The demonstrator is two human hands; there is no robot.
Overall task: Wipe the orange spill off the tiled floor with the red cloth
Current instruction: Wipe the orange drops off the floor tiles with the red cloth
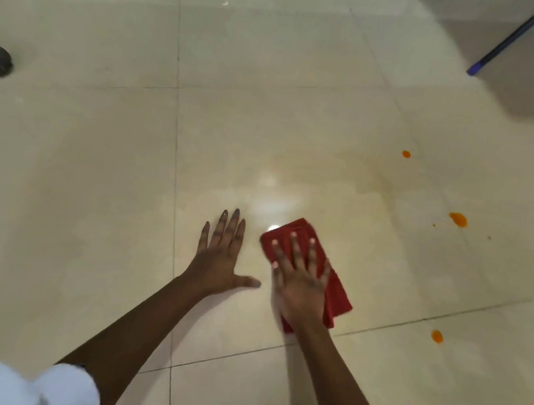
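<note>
Counting outward from the camera, I log:

- White sleeve, bottom left.
- Left hand: fingers straight and spread, palm flat on the tiled floor, holding nothing.
- Right hand: fingers straight, pressing down on the red cloth, which lies folded on the tile just beside the left thumb.
- Cloth: I judge it soft, light and limp. It is best driven by a flat palm over its middle, or it will bunch.
- Orange spill: three spots, all apart from the cloth, off to its right. Nearest spot, farthest spot.
- Blue pole, far right corner.
</note>
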